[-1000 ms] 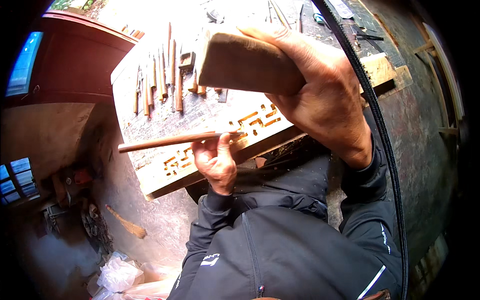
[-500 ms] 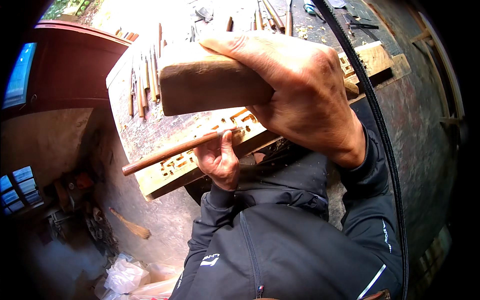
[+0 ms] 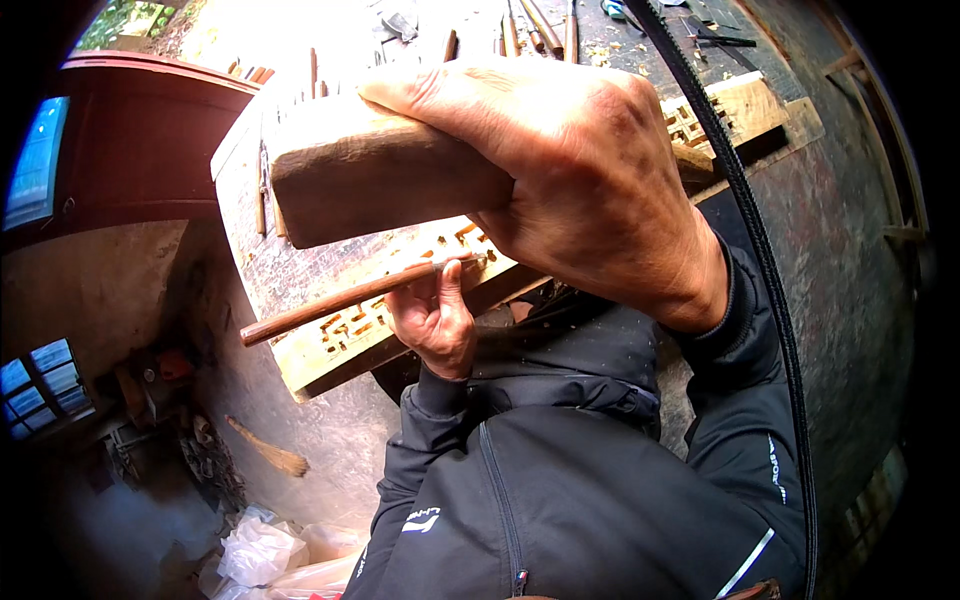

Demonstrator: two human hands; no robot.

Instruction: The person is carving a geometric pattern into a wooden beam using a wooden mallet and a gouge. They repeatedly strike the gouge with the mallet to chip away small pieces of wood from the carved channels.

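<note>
My right hand grips a dark rectangular wooden block, raised over the workbench with thumb along its top edge. Below it, my left hand pinches a long wood-handled chisel near its metal end. The chisel lies at a low slant across a pale carved board, its tip at the cut geometric openings, though the exact contact is hard to make out. The middle of the board is partly hidden behind my right hand and the block.
The workbench holds several chisels, shavings, dark flat tools and another carved piece at right. A red cabinet stands left, a broom and plastic bags below. A black strap crosses the right side.
My right hand and the block have moved left and slightly down. The chisel's handle end dropped about a second ago and has since risen slightly.
</note>
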